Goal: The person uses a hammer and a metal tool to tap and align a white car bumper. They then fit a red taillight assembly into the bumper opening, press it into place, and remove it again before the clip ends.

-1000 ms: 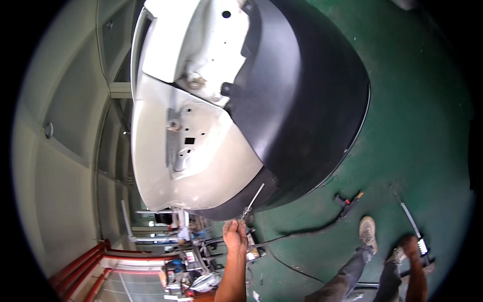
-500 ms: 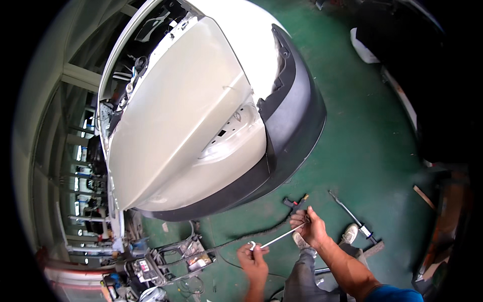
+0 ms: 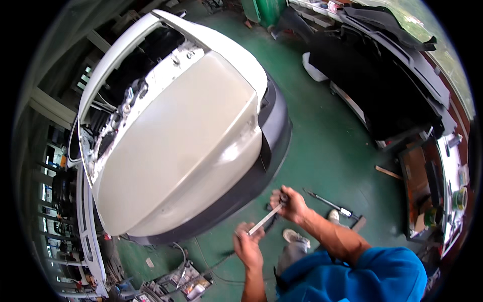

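Note:
Both my hands hold a long silver spanner (image 3: 266,218) at waist height. My left hand (image 3: 248,244) has its fingers around the lower-left end. My right hand (image 3: 289,205) grips the upper-right end, where a small dark piece shows between the fingers, too small to make out. Above my hands stands a vehicle's rear end: a beige tailgate panel (image 3: 168,151) with its window opening (image 3: 151,55) bare, white body pillars and a black bumper (image 3: 274,143). On the green floor beyond my right hand lies a long metal tool (image 3: 338,210) with a sliding handle.
Black trim and bumper parts (image 3: 372,85) rest along the right side beside a green bin (image 3: 259,12). A cluttered workbench (image 3: 448,201) and a wooden stick (image 3: 387,172) are at right. A machine with hoses (image 3: 193,287) sits at lower left, near metal racking (image 3: 90,236).
A second ago only my left hand held metal rods near the bumper; my right was low at the right. Since then both hands came onto the spanner, and the view swung rightward and widened.

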Tool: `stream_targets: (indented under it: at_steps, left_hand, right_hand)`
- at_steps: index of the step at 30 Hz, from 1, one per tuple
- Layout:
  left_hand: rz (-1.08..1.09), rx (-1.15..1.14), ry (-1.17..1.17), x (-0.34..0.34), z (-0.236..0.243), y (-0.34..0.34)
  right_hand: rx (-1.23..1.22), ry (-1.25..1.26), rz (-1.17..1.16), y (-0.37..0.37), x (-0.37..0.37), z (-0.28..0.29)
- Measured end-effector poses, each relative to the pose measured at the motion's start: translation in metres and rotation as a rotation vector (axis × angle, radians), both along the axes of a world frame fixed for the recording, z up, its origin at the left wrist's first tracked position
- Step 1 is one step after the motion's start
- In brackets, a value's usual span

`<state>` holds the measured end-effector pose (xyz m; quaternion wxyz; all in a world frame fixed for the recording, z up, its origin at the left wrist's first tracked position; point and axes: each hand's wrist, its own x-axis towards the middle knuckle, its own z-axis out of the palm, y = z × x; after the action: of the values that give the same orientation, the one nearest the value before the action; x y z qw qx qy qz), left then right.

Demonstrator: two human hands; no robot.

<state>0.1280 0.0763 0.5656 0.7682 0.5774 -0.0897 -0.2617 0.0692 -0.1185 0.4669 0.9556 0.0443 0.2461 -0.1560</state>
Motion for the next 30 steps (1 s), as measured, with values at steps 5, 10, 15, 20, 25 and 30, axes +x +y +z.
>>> stream_targets:
  at_steps: [5,10,15,20,25,30]
  left_hand:
    - [0.142,-0.083,0.146,0.028,0.018,0.008]
    - [0.133,-0.233,0.195,0.038,0.023,0.015]
    - [-0.041,-0.399,0.231,0.046,0.021,0.015]
    - [-0.087,-0.352,0.235,0.051,0.018,0.021]
    - [0.054,-0.348,0.430,0.054,-0.008,0.019]
    - [0.073,-0.565,0.723,0.055,-0.036,0.027]
  right_hand:
    - [-0.306,0.075,0.045,0.003,0.018,0.078]
    - [-0.389,0.077,0.096,0.009,0.025,0.114]
    - [-0.378,0.070,0.047,0.005,0.023,0.122]
    - [-0.416,0.102,0.041,0.014,0.020,0.135]
    - [-0.498,0.159,0.076,0.027,0.018,0.152]
    - [-0.465,0.096,0.129,0.043,0.021,0.165]
